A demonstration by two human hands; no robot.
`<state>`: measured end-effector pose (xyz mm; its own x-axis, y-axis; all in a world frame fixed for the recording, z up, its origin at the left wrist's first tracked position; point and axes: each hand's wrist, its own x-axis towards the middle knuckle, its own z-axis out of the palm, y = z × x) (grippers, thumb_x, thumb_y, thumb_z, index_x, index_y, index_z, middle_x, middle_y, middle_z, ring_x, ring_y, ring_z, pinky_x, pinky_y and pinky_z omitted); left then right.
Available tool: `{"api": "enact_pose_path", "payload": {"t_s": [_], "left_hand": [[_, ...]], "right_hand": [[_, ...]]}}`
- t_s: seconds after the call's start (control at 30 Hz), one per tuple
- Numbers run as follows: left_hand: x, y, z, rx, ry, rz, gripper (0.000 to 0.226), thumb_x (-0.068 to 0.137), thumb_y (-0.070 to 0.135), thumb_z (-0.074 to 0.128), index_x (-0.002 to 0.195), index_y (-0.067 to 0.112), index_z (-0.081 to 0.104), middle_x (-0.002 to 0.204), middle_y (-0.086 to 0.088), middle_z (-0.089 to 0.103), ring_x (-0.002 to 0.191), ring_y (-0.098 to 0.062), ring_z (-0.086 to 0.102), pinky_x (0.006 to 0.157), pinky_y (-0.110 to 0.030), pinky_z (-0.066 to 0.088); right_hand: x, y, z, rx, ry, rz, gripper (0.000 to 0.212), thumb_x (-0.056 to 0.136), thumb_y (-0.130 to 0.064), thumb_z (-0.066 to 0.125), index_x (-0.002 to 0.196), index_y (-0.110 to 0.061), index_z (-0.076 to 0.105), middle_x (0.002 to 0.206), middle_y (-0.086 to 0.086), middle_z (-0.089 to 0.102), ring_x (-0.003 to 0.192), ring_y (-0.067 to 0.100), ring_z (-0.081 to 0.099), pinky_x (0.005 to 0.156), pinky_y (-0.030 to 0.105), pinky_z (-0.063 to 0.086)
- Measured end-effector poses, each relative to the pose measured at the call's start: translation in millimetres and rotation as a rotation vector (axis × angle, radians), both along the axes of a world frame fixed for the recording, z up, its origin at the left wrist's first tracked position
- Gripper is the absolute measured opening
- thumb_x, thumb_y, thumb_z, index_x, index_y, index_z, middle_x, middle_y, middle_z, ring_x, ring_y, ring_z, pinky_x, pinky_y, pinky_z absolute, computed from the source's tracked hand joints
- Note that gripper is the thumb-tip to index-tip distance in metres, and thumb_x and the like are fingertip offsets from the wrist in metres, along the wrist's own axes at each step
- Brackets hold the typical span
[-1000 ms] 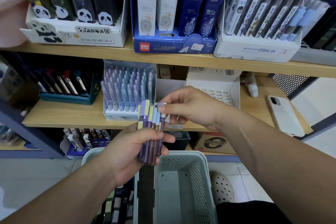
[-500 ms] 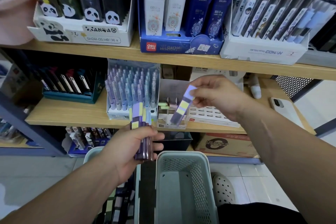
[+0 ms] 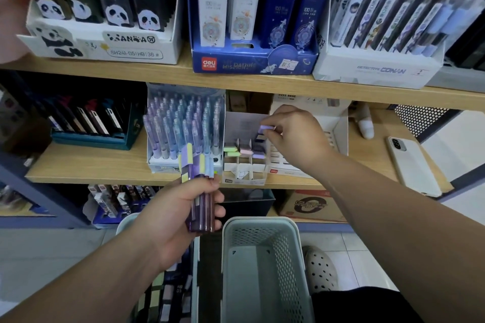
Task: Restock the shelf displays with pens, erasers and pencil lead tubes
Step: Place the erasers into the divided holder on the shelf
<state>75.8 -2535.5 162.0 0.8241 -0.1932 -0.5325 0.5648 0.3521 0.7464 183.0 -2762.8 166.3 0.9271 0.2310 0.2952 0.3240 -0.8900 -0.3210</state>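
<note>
1. Step in hand: at frame centre, the right hand (image 3: 296,139) pinches one slim purple-capped pencil lead tube (image 3: 265,128) in a fingertip grip, at the rear right cells of a white cardboard divided display box (image 3: 242,179) on the wooden middle shelf (image 3: 91,165).
2. Next, probably: seat the tube upright in a free cell, then let go.
3. At lower centre, the left hand (image 3: 178,207) wraps its grip round a bundle of translucent purple tubes (image 3: 200,191) with pastel caps.
4. The box's rear cells hold green, pink and purple caps, and its front cells look empty. So does the pale green perforated plastic basket (image 3: 262,228), bottom centre.

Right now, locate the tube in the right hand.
Head view, centre: the tube, pinched by the right hand, is at the divided display box, back-right cell, right of the pen display.
</note>
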Motion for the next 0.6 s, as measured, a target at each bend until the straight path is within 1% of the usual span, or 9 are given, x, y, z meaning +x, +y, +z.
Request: {"api": "enact_pose_path", "payload": {"t_s": [0.07, 0.13, 0.23, 0.33, 0.4, 0.5, 0.53, 0.57, 0.6], "left_hand": [[0, 2, 0, -0.003, -0.006, 0.0, 0.043, 0.067, 0.019, 0.07, 0.108, 0.006, 0.068, 0.077, -0.009, 0.064, 0.059, -0.02, 0.061, 0.054, -0.032, 0.052], [0, 4, 1, -0.009, -0.013, -0.002, 0.043, 0.067, 0.019, 0.069, 0.108, 0.006, 0.067, 0.075, -0.008, 0.063, 0.058, -0.019, 0.06, 0.054, -0.032, 0.051], [0, 8, 1, -0.021, -0.019, 0.007, 0.045, 0.068, 0.016, 0.066, 0.113, 0.006, 0.067, 0.075, -0.008, 0.064, 0.057, -0.019, 0.06, 0.055, -0.032, 0.051], [0, 9, 3, -0.052, -0.024, 0.024, 0.034, 0.083, 0.007, 0.056, 0.115, 0.006, 0.067, 0.078, -0.009, 0.068, 0.059, -0.019, 0.061, 0.057, -0.033, 0.05], [-1, 8, 5, -0.058, -0.036, 0.032, 0.027, 0.091, 0.005, 0.05, 0.112, 0.004, 0.067, 0.085, -0.011, 0.073, 0.062, -0.02, 0.065, 0.056, -0.033, 0.052], [-3, 3, 10, -0.074, -0.07, 0.017, 0.021, 0.093, 0.005, 0.051, 0.108, 0.0, 0.064, 0.098, -0.015, 0.076, 0.067, -0.022, 0.068, 0.056, -0.032, 0.055], [-4, 2, 12, -0.077, -0.083, 0.011, 0.021, 0.092, 0.004, 0.052, 0.109, 0.0, 0.064, 0.1, -0.017, 0.076, 0.068, -0.022, 0.069, 0.056, -0.032, 0.056], [-4, 0, 13, -0.081, -0.095, 0.004, 0.022, 0.09, 0.004, 0.054, 0.109, 0.001, 0.065, 0.101, -0.018, 0.075, 0.068, -0.022, 0.07, 0.056, -0.032, 0.057], [-5, -1, 15, -0.084, -0.105, -0.005, 0.024, 0.087, 0.004, 0.057, 0.109, 0.001, 0.066, 0.101, -0.018, 0.075, 0.069, -0.023, 0.071, 0.055, -0.033, 0.057]], "right_hand": [[0, 3, 0, -0.052, 0.003, -0.012, 0.013, 0.09, -0.019, 0.07, 0.099, -0.022, 0.079, 0.1, 0.0, 0.071, 0.087, 0.022, 0.063, 0.076, 0.035, 0.053], [1, 4, -1, -0.063, 0.03, -0.039, 0.012, 0.089, -0.022, 0.073, 0.1, -0.024, 0.075, 0.099, -0.003, 0.073, 0.087, 0.021, 0.064, 0.075, 0.034, 0.054], [4, 3, -2, -0.069, 0.077, -0.066, 0.004, 0.088, -0.029, 0.075, 0.092, -0.028, 0.076, 0.093, -0.007, 0.073, 0.083, 0.016, 0.063, 0.072, 0.032, 0.054], [3, 1, -2, -0.056, 0.172, -0.045, 0.004, 0.087, -0.026, 0.076, 0.089, -0.027, 0.079, 0.092, -0.011, 0.074, 0.084, 0.011, 0.063, 0.074, 0.03, 0.053], [1, -1, -3, -0.026, 0.221, -0.02, 0.007, 0.087, -0.021, 0.074, 0.089, -0.026, 0.08, 0.094, -0.011, 0.075, 0.087, 0.01, 0.065, 0.078, 0.029, 0.052], [-5, 1, 0, 0.008, 0.189, -0.024, 0.008, 0.09, -0.024, 0.071, 0.09, -0.027, 0.078, 0.094, -0.013, 0.072, 0.086, 0.008, 0.063, 0.079, 0.029, 0.051], [-8, 6, 4, 0.059, 0.169, -0.038, 0.007, 0.091, -0.027, 0.071, 0.088, -0.028, 0.076, 0.091, -0.014, 0.07, 0.082, 0.005, 0.062, 0.075, 0.027, 0.05], [-13, 12, 11, 0.174, 0.184, -0.043, 0.007, 0.092, -0.029, 0.071, 0.086, -0.027, 0.075, 0.088, -0.012, 0.07, 0.078, 0.002, 0.062, 0.07, 0.022, 0.048], [-18, 19, 18, 0.359, 0.27, -0.027, 0.01, 0.092, -0.03, 0.072, 0.087, -0.021, 0.075, 0.086, -0.008, 0.071, 0.07, 0.0, 0.063, 0.064, 0.017, 0.046]]}}
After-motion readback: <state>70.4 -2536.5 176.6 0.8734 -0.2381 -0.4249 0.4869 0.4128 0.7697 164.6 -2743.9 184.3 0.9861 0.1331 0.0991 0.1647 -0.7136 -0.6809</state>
